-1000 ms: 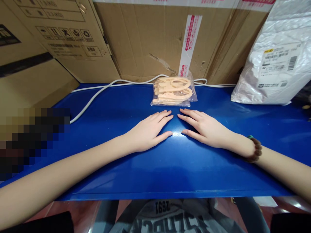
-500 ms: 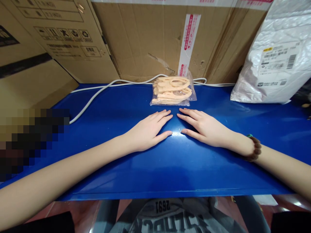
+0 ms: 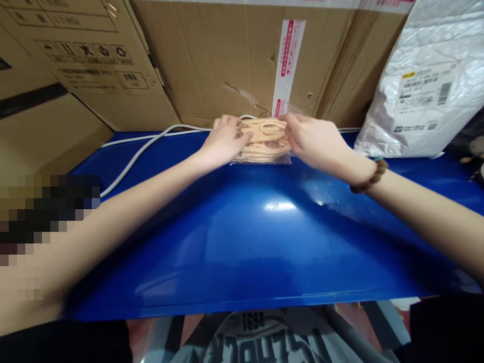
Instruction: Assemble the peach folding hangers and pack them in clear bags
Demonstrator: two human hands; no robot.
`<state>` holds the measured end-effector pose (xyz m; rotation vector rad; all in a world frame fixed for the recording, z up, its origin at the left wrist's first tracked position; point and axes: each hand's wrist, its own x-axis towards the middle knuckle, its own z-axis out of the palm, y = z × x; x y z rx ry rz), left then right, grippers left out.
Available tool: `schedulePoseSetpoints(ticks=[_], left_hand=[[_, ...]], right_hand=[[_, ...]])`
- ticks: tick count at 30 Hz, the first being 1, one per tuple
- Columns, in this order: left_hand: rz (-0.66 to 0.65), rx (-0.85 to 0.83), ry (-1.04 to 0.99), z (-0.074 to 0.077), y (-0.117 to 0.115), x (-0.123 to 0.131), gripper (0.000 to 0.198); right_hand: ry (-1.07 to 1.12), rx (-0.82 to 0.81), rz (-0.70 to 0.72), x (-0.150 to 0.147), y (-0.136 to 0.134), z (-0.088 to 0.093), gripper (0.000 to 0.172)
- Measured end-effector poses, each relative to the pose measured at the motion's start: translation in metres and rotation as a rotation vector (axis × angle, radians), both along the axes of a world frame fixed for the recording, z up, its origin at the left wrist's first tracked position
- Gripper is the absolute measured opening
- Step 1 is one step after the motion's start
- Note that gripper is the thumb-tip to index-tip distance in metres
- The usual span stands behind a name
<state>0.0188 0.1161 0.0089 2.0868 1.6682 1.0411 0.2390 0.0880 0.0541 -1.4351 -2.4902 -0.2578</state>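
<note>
A clear plastic bag [image 3: 264, 141] of cream-coloured plastic pieces, several with oval loops, lies at the back of the blue table [image 3: 242, 242]. My left hand [image 3: 224, 140] rests against its left end, thumb over the front of the pieces and fingers behind the edge. My right hand [image 3: 310, 136] is closed on the bag's right end, its fingertips pinching the film near the upper corner. A brown beaded bracelet [image 3: 368, 179] circles my right wrist.
Cardboard boxes [image 3: 227, 55] stand behind and to the left [image 3: 91, 101]. A white cable [image 3: 136, 159] runs along the back left. At the back right leans a white parcel bag [image 3: 408, 111] with a label.
Both hands have moved forward from lying spread on the table to the two ends of the plastic bag. My right fingers have closed on it. The view has shifted slightly.
</note>
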Motion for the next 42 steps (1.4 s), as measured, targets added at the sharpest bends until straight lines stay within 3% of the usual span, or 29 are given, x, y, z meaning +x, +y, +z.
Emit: schedulePoseSetpoints(ticks=[2, 4, 8, 11, 14, 20, 24, 27, 29, 35, 38, 42], left_hand=[[0.044, -0.159, -0.147, -0.004, 0.025, -0.001, 0.02], [0.053, -0.242, -0.222, -0.007, 0.039, 0.0, 0.018], [0.049, -0.289, -0.381, -0.009, 0.041, 0.008, 0.019], [0.022, -0.291, -0.517, -0.007, 0.034, 0.019, 0.01], [-0.014, -0.28, -0.635, -0.005, 0.028, 0.03, 0.007], [-0.102, -0.119, -0.886, 0.005, 0.009, 0.043, 0.039], [-0.124, -0.292, -0.996, 0.018, -0.021, 0.043, 0.049], [-0.25, -0.503, -1.038, 0.019, -0.048, 0.039, 0.029], [-0.234, -0.61, -1.022, 0.014, -0.064, 0.032, 0.025], [-0.098, -0.754, -0.883, 0.004, -0.094, -0.003, 0.03], [-0.049, -0.745, -0.779, 0.016, -0.097, -0.031, 0.031], [0.06, -0.672, -0.583, 0.042, -0.096, -0.075, 0.036]], right_hand=[[0.055, -0.078, -0.174, 0.005, 0.017, 0.004, 0.034], [0.126, -0.151, -0.236, 0.013, 0.035, 0.004, 0.036], [0.342, -0.356, -0.335, 0.026, 0.066, -0.006, 0.035], [0.514, -0.518, -0.279, 0.028, 0.079, -0.015, 0.02], [0.732, -0.701, -0.142, 0.027, 0.081, -0.024, 0.028], [0.808, -0.744, 0.06, 0.021, 0.056, -0.03, 0.055], [0.89, -0.739, 0.226, 0.023, 0.027, -0.031, 0.052], [0.952, -0.836, 0.235, 0.029, 0.002, -0.034, 0.057], [0.973, -0.898, 0.231, 0.033, -0.015, -0.037, 0.059], [1.055, -0.946, 0.159, 0.035, -0.058, -0.044, 0.06], [1.049, -0.906, 0.117, 0.038, -0.066, -0.043, 0.055], [0.882, -0.923, 0.026, 0.047, -0.062, -0.039, 0.045]])
